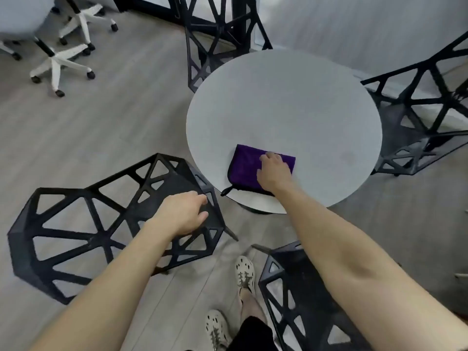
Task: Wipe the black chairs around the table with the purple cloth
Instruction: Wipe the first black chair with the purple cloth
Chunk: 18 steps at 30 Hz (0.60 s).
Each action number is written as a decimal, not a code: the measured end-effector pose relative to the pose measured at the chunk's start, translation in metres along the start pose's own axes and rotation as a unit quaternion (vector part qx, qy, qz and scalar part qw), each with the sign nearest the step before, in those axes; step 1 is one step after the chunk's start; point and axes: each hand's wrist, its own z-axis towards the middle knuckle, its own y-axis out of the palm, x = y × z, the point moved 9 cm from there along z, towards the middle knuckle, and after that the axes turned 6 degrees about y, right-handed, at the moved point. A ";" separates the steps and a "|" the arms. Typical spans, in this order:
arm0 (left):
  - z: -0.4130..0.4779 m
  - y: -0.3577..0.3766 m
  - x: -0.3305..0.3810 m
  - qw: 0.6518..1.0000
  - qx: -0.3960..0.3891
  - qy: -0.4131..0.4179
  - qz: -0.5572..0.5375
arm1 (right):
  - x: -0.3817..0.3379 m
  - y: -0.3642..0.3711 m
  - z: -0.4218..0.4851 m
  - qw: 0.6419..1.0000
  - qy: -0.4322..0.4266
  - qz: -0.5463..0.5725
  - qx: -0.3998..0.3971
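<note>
**Cloth's on the table, one hand on a chair**

My right hand point(273, 173) is palm-down on the purple cloth point(247, 171). The cloth lies folded flat on the round table point(291, 105), close to the table's near edge, with its little black loop right at the rim. My fingers are bent down onto the cloth's far part, but honestly I can't tell if they're pinching it or just resting there.

My left hand point(183, 214) is off the table's near-left side. Its fingers and thumb are curled round a bar of the nearest black chair point(83, 224), so that one's a proper grip. That chair sits just left of the table, right up by its rim.

The near-right chair point(298, 287) is just off the table's near edge, under my right forearm. A far chair point(217, 34) is tucked in at the table's far-left edge, and a right-side chair point(425, 122) stands off its right edge. White office-chair bases point(58, 64) sit well away to the table's far left. My speckled shoes point(244, 272) are on the floor just short of the table.
</note>
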 end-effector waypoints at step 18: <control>-0.043 0.039 -0.103 0.990 -0.035 -0.117 -0.068 | -0.126 -0.005 -0.046 0.960 -0.138 -0.032 -0.241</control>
